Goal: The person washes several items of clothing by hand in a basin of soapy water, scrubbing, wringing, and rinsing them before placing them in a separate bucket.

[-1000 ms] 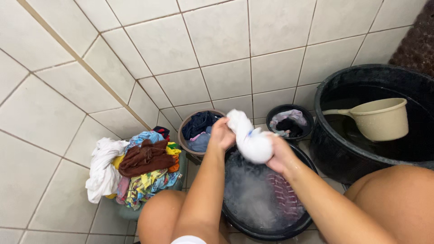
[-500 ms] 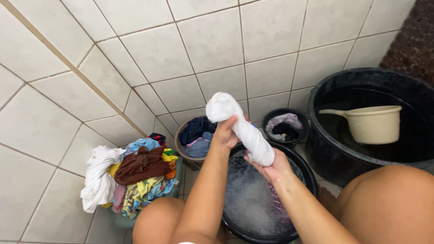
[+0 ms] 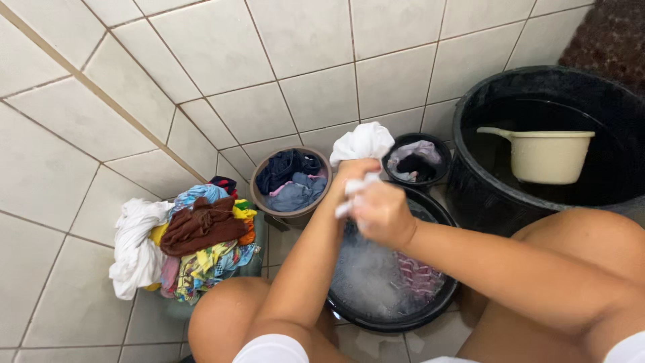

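Note:
Both hands grip a wet white cloth point(image 3: 363, 142) above a black basin point(image 3: 440, 208) of soapy water. My left hand point(image 3: 350, 173) holds the cloth just under its bunched top end. My right hand point(image 3: 379, 212) is closed on the lower part, with white folds showing between the fingers. A red and white patterned garment point(image 3: 418, 273) lies in the foam on the basin's right side.
A brown bucket point(image 3: 259, 199) with dark and blue clothes stands behind the basin, a small black bucket point(image 3: 436, 179) of clothes beside it. A heap of mixed laundry point(image 3: 185, 238) lies left. A large black tub point(image 3: 470, 175) with a cream dipper point(image 3: 547, 153) stands right.
The two hands have come close together on the white cloth, the right one rising from below to just under the left. The cloth's free end now sticks up above the left hand.

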